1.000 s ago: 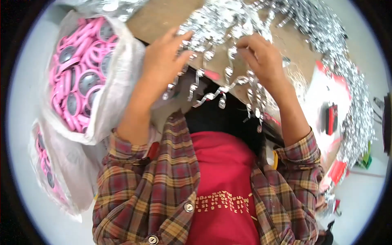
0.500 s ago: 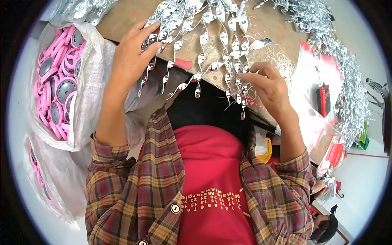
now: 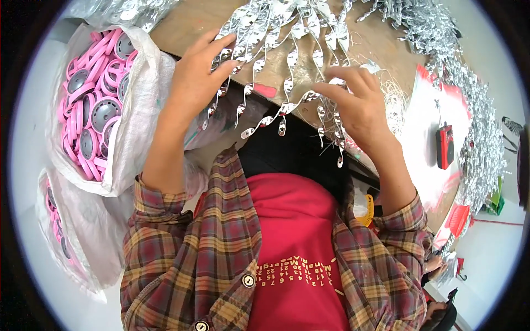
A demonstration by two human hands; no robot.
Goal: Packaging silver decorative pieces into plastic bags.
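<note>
Shiny silver spiral strips [image 3: 288, 85] hang in a bunch over the near edge of the brown table [image 3: 182, 27]. On the bunch's left side is my left hand [image 3: 199, 77], its thumb and forefinger apart and touching the outer strips. My right hand [image 3: 361, 105] is at the bunch's right side. Its thumb and forefinger close around one twisted strip [image 3: 268, 119] that slants down to the left, with its end free. The other fingers of that hand are curled. Exactly where the fingertips meet the strip is partly hidden.
Left of the table, a white woven sack [image 3: 141, 99] holds pink and grey wheels [image 3: 105, 113]; another sack [image 3: 94, 243] stands below. At right are a red and black handheld device [image 3: 444, 146], a red basket [image 3: 458, 219], thin pale strings [image 3: 392, 99] and heaped silver strands [image 3: 480, 143].
The view has shifted, so most things sit farther right. My right hand's thumb and forefinger have moved up onto the slanting strip. My left hand stays at the bunch's left side.
</note>
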